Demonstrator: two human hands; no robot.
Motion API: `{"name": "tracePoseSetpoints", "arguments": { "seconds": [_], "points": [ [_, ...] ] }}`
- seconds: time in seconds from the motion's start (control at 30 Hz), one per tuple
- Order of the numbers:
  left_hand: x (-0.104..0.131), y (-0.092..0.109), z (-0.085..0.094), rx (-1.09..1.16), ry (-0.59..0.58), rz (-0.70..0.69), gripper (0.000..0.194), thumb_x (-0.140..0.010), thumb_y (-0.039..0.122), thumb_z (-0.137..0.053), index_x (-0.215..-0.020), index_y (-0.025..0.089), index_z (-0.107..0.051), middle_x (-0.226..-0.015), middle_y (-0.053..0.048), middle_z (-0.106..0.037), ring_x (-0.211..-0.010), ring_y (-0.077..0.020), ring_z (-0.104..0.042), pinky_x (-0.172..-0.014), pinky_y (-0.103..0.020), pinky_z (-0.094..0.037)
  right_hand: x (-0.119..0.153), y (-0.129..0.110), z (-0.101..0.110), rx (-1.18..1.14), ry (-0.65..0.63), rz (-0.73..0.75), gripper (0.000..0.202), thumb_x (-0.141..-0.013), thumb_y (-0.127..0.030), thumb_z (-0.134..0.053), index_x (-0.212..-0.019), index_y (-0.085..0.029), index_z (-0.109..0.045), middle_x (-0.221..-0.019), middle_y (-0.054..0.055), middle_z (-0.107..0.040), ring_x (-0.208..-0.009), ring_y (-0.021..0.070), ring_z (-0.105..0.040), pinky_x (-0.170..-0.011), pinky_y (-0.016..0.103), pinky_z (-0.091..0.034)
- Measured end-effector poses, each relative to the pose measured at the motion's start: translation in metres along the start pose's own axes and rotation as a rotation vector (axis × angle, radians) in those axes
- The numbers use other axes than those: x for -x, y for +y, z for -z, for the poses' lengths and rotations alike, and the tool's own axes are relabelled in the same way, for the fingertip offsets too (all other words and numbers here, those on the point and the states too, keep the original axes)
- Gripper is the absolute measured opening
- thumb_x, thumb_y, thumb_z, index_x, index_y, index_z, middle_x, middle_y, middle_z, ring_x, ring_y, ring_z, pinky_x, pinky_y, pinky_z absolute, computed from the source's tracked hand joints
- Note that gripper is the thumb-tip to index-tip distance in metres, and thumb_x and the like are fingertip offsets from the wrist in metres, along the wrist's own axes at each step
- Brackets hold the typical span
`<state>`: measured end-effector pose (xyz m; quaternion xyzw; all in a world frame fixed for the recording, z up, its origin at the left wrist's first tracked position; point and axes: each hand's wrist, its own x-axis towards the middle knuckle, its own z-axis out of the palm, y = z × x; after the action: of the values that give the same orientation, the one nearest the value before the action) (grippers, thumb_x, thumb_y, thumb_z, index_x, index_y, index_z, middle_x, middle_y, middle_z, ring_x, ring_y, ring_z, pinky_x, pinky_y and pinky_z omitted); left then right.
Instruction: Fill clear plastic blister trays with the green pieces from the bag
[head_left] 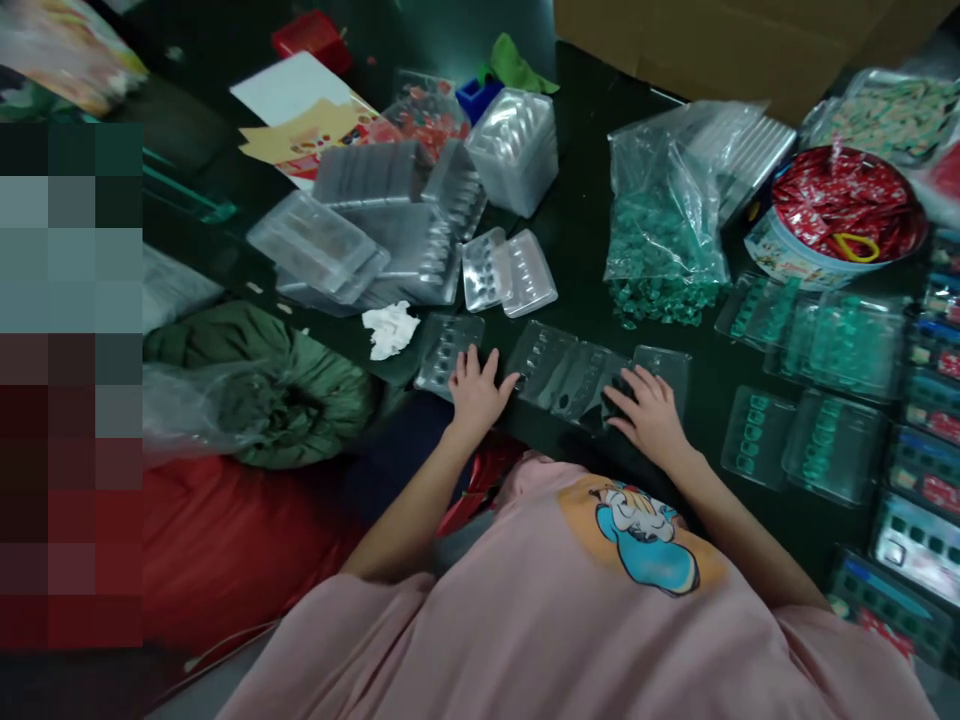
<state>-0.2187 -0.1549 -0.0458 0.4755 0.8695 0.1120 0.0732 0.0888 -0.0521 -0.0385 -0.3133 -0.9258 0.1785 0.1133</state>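
A row of clear plastic blister trays lies along the near edge of the dark table. My left hand (480,393), fingers spread, rests over the right side of the leftmost blister tray (442,350). Just right of it are two more clear trays (546,362), side by side. My right hand (646,412) has its fingers apart over the right end of the row, partly covering a blister tray (670,360). Neither hand grips anything that I can see. Further right sit trays holding green translucent pieces (821,440).
Stacked blister trays (405,240) stand ahead on the left, near a crumpled white tissue (390,330). A plastic bag of green pieces (660,240) spills onto the table. At right are a round tub of red packets (847,210) and filled packs (937,390). A cardboard box (735,50) stands behind.
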Motion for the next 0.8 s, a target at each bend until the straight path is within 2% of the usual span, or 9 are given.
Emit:
{"name": "tracePoseSetpoints", "arguments": {
  "seconds": [0.07,0.17,0.27,0.33,0.47,0.57,0.63,0.73,0.8],
  "points": [
    [0.01,0.01,-0.008,-0.012,-0.023,-0.083,0.061,-0.09,0.051,-0.052,-0.14,0.017,-0.052,-0.156,-0.022,-0.032,-0.144,-0.0417,-0.026,-0.109,-0.062,-0.029,-0.007,-0.005,-0.007,0.02,-0.048,0.001,0.044,-0.086,-0.033,-0.067,-0.129,-0.027,-0.061,-0.146,0.015,-0.048,-0.141,0.0367,-0.033,-0.111,0.061,-0.024],
    [0.017,0.029,-0.014,-0.016,-0.032,-0.131,0.06,-0.092,0.049,-0.048,-0.143,0.016,-0.049,-0.156,-0.021,-0.033,-0.145,-0.0404,-0.026,-0.11,-0.06,-0.03,-0.006,-0.004,-0.013,0.056,-0.057,-0.075,0.041,-0.085,-0.033,-0.067,-0.125,-0.023,-0.064,-0.142,0.016,-0.052,-0.139,0.0368,-0.036,-0.111,0.06,-0.025],
    [0.012,0.042,-0.014,-0.01,-0.041,-0.142,0.061,-0.093,0.045,-0.047,-0.147,0.017,-0.042,-0.157,-0.02,-0.031,-0.145,-0.0403,-0.025,-0.109,-0.061,-0.03,0.001,0.0,-0.014,0.077,-0.026,-0.162,0.038,-0.088,-0.032,-0.064,-0.125,-0.023,-0.064,-0.141,0.016,-0.053,-0.139,0.035,-0.037,-0.108,0.056,-0.029],
    [0.007,0.049,-0.011,-0.005,-0.041,-0.178,0.058,-0.093,0.039,-0.047,-0.147,0.017,-0.044,-0.157,-0.02,-0.03,-0.146,-0.0404,-0.023,-0.11,-0.062,-0.028,0.003,0.002,-0.013,0.08,0.006,-0.22,0.037,-0.088,-0.032,-0.063,-0.124,-0.023,-0.064,-0.141,0.016,-0.053,-0.138,0.0345,-0.037,-0.107,0.055,-0.03],
    [0.0,0.073,-0.006,0.053,-0.036,-0.378,0.049,-0.091,0.03,-0.052,-0.139,0.021,-0.054,-0.16,-0.016,-0.026,-0.149,-0.0395,-0.016,-0.114,-0.062,-0.022,-0.002,0.008,-0.013,0.06,0.053,-0.277,0.036,-0.088,-0.031,-0.064,-0.123,-0.022,-0.065,-0.14,0.016,-0.054,-0.137,0.0347,-0.038,-0.106,0.054,-0.032],
    [-0.003,0.097,-0.01,0.122,-0.113,-0.597,0.046,-0.09,0.031,-0.057,-0.135,0.023,-0.057,-0.159,-0.014,-0.03,-0.149,-0.0371,-0.019,-0.114,-0.058,-0.027,-0.008,0.017,-0.014,0.033,0.07,-0.261,0.036,-0.088,-0.029,-0.064,-0.122,-0.021,-0.066,-0.139,0.017,-0.055,-0.137,0.0358,-0.038,-0.103,0.054,-0.036],
    [-0.005,0.11,-0.016,0.134,-0.197,-0.693,0.045,-0.089,0.033,-0.059,-0.133,0.022,-0.059,-0.156,-0.015,-0.035,-0.146,-0.0367,-0.027,-0.11,-0.056,-0.034,-0.012,0.022,-0.015,0.006,0.084,-0.23,0.034,-0.088,-0.028,-0.064,-0.121,-0.021,-0.067,-0.137,0.017,-0.056,-0.136,0.0359,-0.039,-0.103,0.055,-0.038],
    [-0.006,0.117,-0.023,0.107,-0.283,-0.75,0.039,-0.089,0.035,-0.06,-0.124,0.019,-0.065,-0.145,-0.017,-0.049,-0.139,-0.0366,-0.039,-0.102,-0.054,-0.044,-0.017,0.028,-0.015,-0.071,0.097,-0.152,0.028,-0.088,-0.026,-0.063,-0.114,-0.021,-0.07,-0.132,0.016,-0.06,-0.135,0.0341,-0.042,-0.103,0.054,-0.039],
    [-0.006,0.116,-0.021,0.088,-0.29,-0.77,0.033,-0.089,0.036,-0.061,-0.114,0.017,-0.07,-0.137,-0.017,-0.057,-0.134,-0.0364,-0.044,-0.101,-0.054,-0.045,-0.019,0.032,-0.012,-0.138,0.107,-0.087,0.023,-0.088,-0.026,-0.063,-0.109,-0.021,-0.072,-0.127,0.015,-0.064,-0.133,0.0318,-0.046,-0.104,0.053,-0.04]
  ]
}}
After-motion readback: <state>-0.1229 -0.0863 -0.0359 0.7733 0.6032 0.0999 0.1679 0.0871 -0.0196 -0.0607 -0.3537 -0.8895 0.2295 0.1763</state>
